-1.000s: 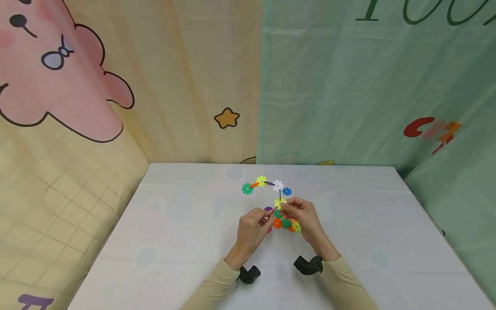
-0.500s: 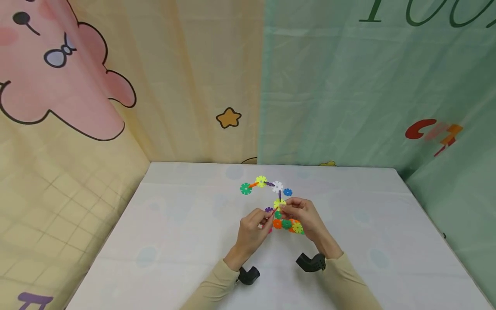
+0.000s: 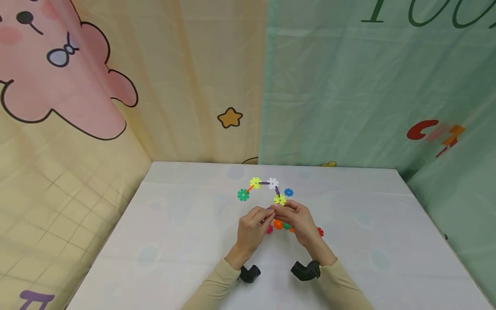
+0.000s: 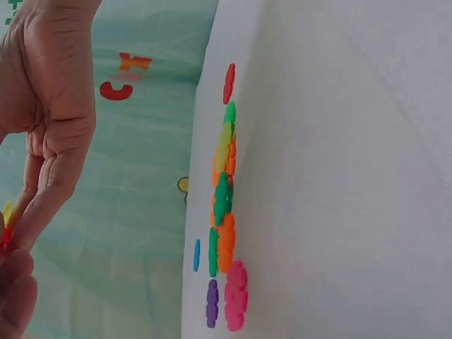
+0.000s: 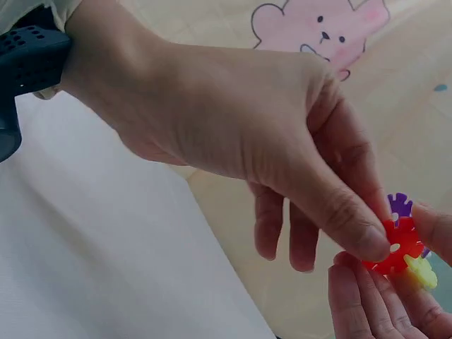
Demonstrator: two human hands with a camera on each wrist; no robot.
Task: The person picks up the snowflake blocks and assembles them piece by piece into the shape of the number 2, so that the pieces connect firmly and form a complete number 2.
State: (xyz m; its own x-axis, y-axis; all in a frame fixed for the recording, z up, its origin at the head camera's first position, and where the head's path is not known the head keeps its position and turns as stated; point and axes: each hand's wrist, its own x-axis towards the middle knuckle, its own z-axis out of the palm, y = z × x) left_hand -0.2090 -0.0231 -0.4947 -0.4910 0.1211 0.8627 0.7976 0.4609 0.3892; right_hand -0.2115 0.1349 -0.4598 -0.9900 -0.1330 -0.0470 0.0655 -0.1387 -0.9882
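A chain of notched snowflake discs extends beyond my hands in the head view: a yellow disc [image 3: 280, 199], a white disc [image 3: 273, 183], another yellow disc [image 3: 255, 183] and a green disc [image 3: 243, 195], joined by edge-on purple and orange ones. At its near end is a red disc [image 5: 397, 247], pinched by both hands, with a yellow disc [image 5: 421, 271] fitted at its rim. My left hand [image 3: 251, 228] grips the red disc from the left with thumb and fingers. My right hand [image 3: 301, 221] pinches it from the right, thumb on its face.
Loose discs lie on the white table [image 3: 186, 241] below the hands: a pink disc [image 4: 236, 295], an orange disc [image 4: 226, 244], a purple disc [image 4: 212, 304] and several green and orange ones. A blue disc [image 3: 288, 192] lies behind; a loose red disc [image 3: 320, 231] lies right.
My right hand has moved slightly left, closer to the left hand. The chain's far end has swung left and nearer, and a loose red disc now shows beside the right wrist.
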